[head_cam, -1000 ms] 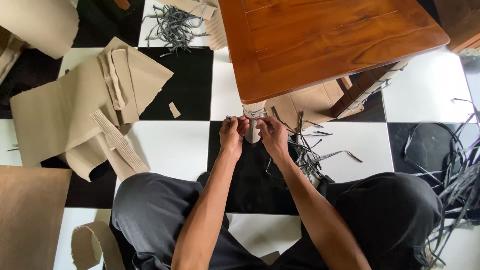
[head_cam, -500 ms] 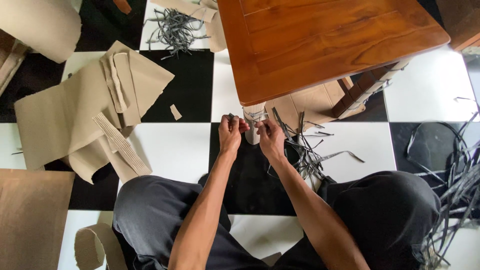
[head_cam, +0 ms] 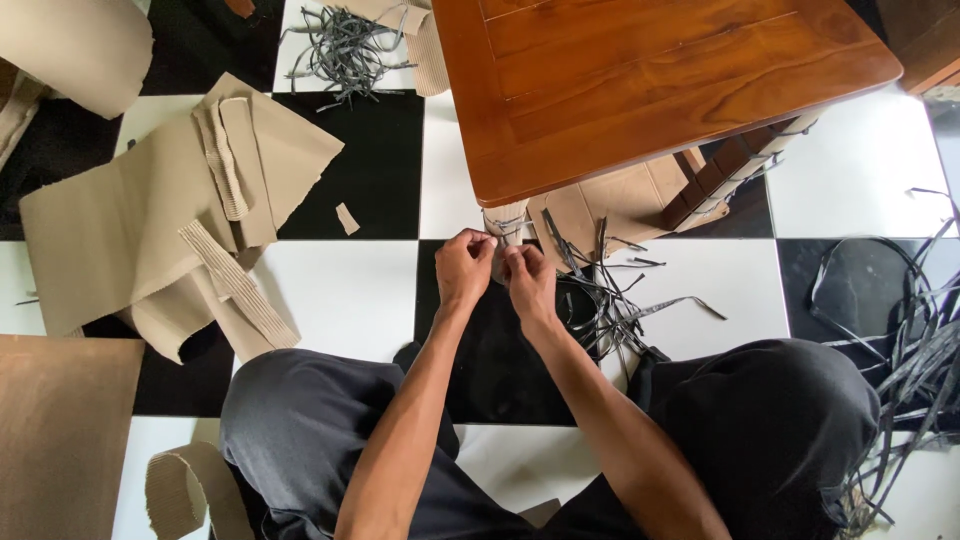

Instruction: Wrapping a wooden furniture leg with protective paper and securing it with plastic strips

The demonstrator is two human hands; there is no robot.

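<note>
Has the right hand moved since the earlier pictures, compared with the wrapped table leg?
Yes. The right hand has shifted slightly left, toward the left hand, so both now meet in front of the wrapped table leg.

Home floor workspace: checkered tiles [head_cam: 340,290], wooden table [head_cam: 640,80], cardboard scraps [head_cam: 150,230]

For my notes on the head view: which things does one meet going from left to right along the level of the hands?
Cardboard sheet → left hand → right hand → strap pile → black straps.

both hands [head_cam: 498,270] pinched, fingertips together
</note>
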